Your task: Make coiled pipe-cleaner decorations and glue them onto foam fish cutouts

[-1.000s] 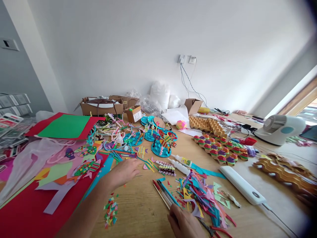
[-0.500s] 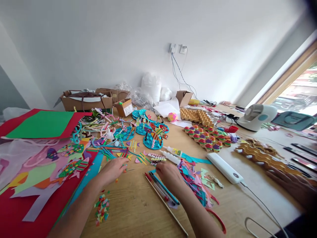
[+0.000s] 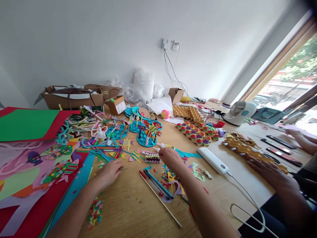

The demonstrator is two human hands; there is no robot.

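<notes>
Cardboard box (image 3: 80, 101) at eleven o'clock, white material (image 3: 80, 96) inside.
Right hand (image 3: 170, 158) by white bottle (image 3: 162, 145), left hand (image 3: 109, 172) curled; cannot tell either's grip.

A white desk fan (image 3: 239, 114) stands beside a teal case (image 3: 268, 115) near a wood-framed window (image 3: 293, 74). Cables (image 3: 172, 67) hang from two wall sockets (image 3: 165, 44); below, plastic bags (image 3: 143, 84) sit between cardboard boxes (image 3: 74, 101).
</notes>
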